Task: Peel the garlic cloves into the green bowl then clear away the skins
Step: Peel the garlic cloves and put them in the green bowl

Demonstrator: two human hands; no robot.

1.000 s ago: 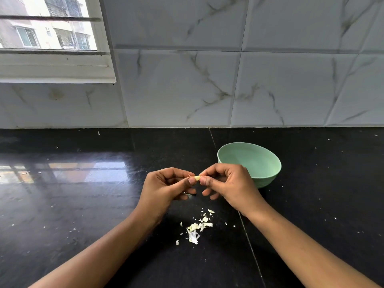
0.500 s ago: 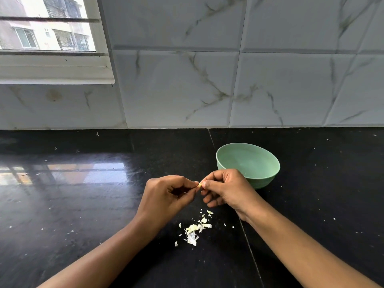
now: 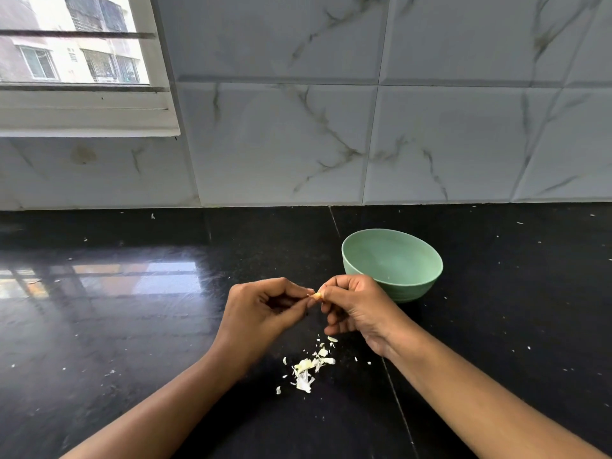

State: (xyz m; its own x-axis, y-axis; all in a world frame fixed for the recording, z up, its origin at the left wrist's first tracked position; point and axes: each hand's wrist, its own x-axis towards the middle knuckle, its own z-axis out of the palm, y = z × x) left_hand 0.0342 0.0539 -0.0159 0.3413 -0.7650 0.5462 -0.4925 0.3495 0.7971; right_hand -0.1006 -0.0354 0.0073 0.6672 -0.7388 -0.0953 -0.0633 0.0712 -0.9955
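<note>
Garlic clove: a small pale yellow garlic clove (image 3: pixel 318 295) is pinched between the fingertips of both hands, above the counter, only a sliver of it being seen.
Left hand: the left hand (image 3: pixel 261 314) is curled, thumb and forefinger closed on the clove's left end.
Right hand: the right hand (image 3: pixel 356 309) is closed on the clove's right end, its remaining fingers folded beneath.
Hands together: the two hands are brought together at the fingertips, the clove being the only thing between them.
Green bowl: a round pale green plastic bowl (image 3: pixel 392 279) is set upright on the counter, just behind and right of the right hand; its near rim is partly covered by that hand. No cloves can be made out inside it.
Skins: a loose heap of whitish papery garlic skins (image 3: pixel 308 367) is scattered on the counter below the hands, toward its near edge, between the two forearms.
Counter: the polished black stone counter (image 3: pixel 116 326) is flecked with small pale scraps; its far edge is met by a grey-veined white tiled wall (image 3: pixel 331 127).
</note>
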